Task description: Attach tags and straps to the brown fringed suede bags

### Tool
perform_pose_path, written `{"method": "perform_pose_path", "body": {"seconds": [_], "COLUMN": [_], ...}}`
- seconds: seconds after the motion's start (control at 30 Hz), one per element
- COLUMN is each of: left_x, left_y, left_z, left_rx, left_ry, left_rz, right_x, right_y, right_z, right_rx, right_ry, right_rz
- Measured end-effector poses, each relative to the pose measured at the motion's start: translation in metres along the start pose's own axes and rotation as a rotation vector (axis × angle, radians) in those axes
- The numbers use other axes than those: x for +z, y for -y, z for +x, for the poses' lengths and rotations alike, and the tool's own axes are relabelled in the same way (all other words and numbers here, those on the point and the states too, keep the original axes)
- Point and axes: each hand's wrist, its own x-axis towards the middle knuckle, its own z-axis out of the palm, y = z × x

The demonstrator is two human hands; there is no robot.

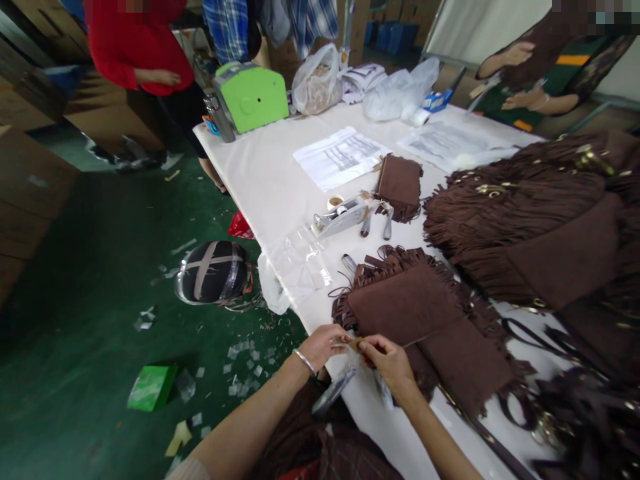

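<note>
My left hand [324,348], with a silver bangle at the wrist, is at the near edge of the white table. Its fingers are pinched around something small and partly clear that I cannot make out. Beside it, the thumb and fingers of my right hand [391,363] close on a small tan piece [356,344]. Just beyond both hands lies a brown fringed bag [400,300], spread flat. Below my hands a shiny clear-and-grey object [336,390] hangs by the table edge, too blurred to name.
A tape dispenser [343,217], a small brown fringed pouch [400,180] and printed sheets [340,157] lie farther along the table [250,167]. Brown fringed bags [555,247] pile up at right. A green machine [253,99] stands at the far corner. Two people stand beyond. A black stool [213,272] is at left.
</note>
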Motion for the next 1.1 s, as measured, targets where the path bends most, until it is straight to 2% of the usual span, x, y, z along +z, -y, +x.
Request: {"method": "perform_pose_path", "body": {"seconds": [0.1,0.23,0.37,0.5,0.6,0.67,0.7,0.8,0.9,1.1], "left_x": [0.006,0.003,0.003,0.023,0.039,0.043,0.042,0.032,0.022,0.021], "left_y": [-0.001,0.004,0.004,-0.005,-0.009,-0.007,-0.005,0.003,0.006,0.009], "left_z": [-0.001,0.006,0.009,-0.004,-0.022,-0.032,-0.034,-0.032,-0.018,0.003], "left_rx": [0.052,0.113,0.148,0.282,0.429,0.464,0.436,0.229,0.075,0.018], "left_ry": [-0.031,-0.068,-0.092,-0.139,-0.066,-0.018,-0.023,-0.095,-0.060,0.017], "left_rz": [-0.102,-0.056,0.126,0.321,0.554,0.680,0.689,0.578,0.553,0.610], "right_x": [0.004,0.006,0.008,0.012,0.013,0.011,0.011,0.010,0.012,0.011], "right_y": [0.000,-0.002,0.000,-0.005,-0.011,-0.014,-0.015,-0.015,-0.015,-0.015], "right_z": [-0.001,-0.002,-0.005,-0.003,0.001,0.003,0.002,-0.002,-0.007,-0.005], "right_rx": [-0.032,-0.063,-0.131,-0.146,-0.088,-0.060,-0.051,-0.044,-0.056,-0.035], "right_ry": [-0.059,-0.132,-0.113,-0.136,-0.220,-0.233,-0.225,-0.193,-0.195,-0.239], "right_rz": [-0.090,-0.171,-0.223,-0.218,-0.151,-0.085,-0.051,0.023,0.066,0.220]}}
